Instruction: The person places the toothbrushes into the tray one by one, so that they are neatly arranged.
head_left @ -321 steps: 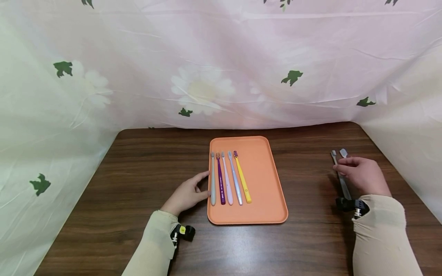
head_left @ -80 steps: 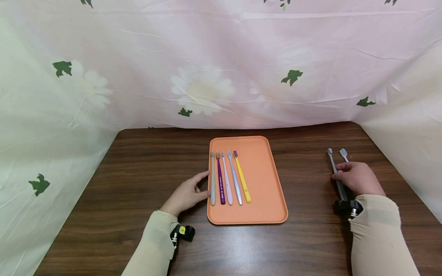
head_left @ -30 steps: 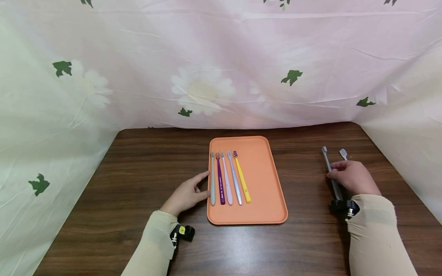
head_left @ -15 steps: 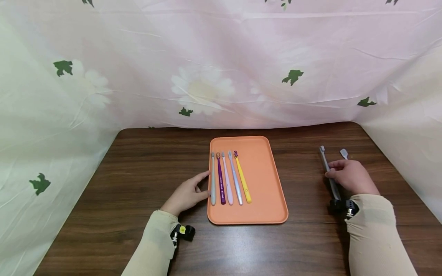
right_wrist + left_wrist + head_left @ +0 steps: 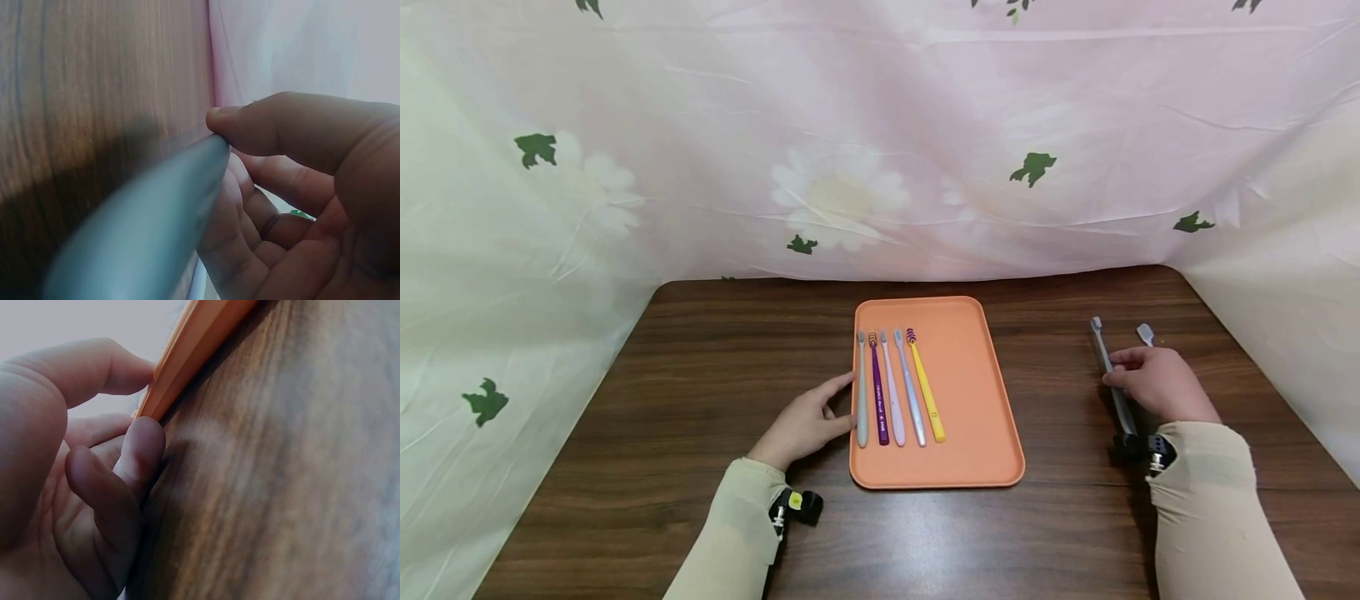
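My right hand (image 5: 1167,387) pinches a grey toothbrush (image 5: 1103,350) by its handle between thumb and fingers, its head pointing away from me. The thick handle end looms large in the right wrist view. Just beyond that hand lies a pale toothbrush (image 5: 1146,335), mostly hidden by it. My left hand (image 5: 801,427) touches the left edge of an orange tray (image 5: 977,400), thumb and index finger spread along the rim. On the tray's left half lie side by side a grey-green toothbrush (image 5: 862,400), a purple one (image 5: 878,396), a pink one (image 5: 892,396), a light blue one (image 5: 912,396) and a yellow one (image 5: 927,392).
The dark wooden table (image 5: 700,367) carries the tray near its middle. Patterned cloth (image 5: 917,167) hangs behind the table and along both sides. Black cameras are strapped to both wrists.
My right hand has moved left with the grey toothbrush, drawing it away from the pale toothbrush, which stays put. The left hand and the tray with its toothbrushes have not moved.
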{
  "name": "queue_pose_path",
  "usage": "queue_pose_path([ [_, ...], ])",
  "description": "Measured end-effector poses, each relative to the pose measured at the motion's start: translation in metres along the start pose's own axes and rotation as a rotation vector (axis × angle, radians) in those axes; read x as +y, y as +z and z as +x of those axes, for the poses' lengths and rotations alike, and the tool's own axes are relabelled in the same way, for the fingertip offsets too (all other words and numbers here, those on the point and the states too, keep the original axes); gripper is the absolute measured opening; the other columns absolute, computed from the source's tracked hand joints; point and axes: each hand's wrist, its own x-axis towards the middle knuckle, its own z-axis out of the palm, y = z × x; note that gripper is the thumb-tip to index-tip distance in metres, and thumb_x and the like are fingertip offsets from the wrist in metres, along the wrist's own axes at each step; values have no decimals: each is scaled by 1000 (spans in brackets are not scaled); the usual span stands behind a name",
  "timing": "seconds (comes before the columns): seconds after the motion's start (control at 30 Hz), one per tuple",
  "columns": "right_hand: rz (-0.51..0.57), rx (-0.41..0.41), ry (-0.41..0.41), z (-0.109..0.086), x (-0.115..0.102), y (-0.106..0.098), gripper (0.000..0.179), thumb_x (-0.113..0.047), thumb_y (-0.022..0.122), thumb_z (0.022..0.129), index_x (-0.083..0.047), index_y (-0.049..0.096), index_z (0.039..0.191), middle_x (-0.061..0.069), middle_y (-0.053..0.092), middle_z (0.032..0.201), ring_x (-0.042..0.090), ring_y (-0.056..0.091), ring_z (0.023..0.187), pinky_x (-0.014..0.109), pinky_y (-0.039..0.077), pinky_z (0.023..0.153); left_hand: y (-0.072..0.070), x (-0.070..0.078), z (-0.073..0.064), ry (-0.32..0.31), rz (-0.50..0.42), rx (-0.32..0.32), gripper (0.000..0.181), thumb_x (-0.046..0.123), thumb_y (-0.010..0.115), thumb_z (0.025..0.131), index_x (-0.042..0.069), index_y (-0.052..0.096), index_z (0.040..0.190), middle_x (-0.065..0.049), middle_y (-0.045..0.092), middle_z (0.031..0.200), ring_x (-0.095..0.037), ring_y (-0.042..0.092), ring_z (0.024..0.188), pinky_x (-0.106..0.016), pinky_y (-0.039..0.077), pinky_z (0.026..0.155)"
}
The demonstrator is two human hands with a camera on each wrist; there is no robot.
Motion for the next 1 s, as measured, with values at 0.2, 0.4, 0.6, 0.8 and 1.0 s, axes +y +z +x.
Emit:
queue_pose_path([
  [0.2,1,1,10,0,-1,1,39,-18,65,85,9,58,112,16,66,86,25,57,73,30,43,56,0,0,0,5,-1,-1,68,37,69,83,32,37,142,-1,51,58,-15,52,55,-32,43,49],
  [0.4,5,-5,2,0,-2,1,39,-18,64,84,9,58,112,16,65,86,25,57,72,30,43,56,0,0,0,13,0,0,68,35,69,83,31,37,143,-1,51,58,-15,51,55,-32,43,49],
  [0.6,4,-7,0,-1,-4,2,38,-18,63,85,8,58,112,18,65,87,24,58,72,30,44,56,0,0,0,8,5,2,68,35,69,83,31,37,142,-1,51,58,-15,51,55,-32,43,49],
  [0.8,1,-12,2,0,-4,2,39,-19,64,85,9,58,112,17,65,88,25,58,74,30,44,57,0,1,1,9,12,4,68,35,69,83,29,38,142,0,55,62,-15,53,57,-31,43,50],
  [1.0,9,-8,8,0,-5,3,39,-19,63,85,8,58,112,17,65,89,26,58,75,31,45,58,0,3,1,44,50,51,66,31,71,81,24,42,140,1,63,87,-13,58,79,-33,48,68],
])
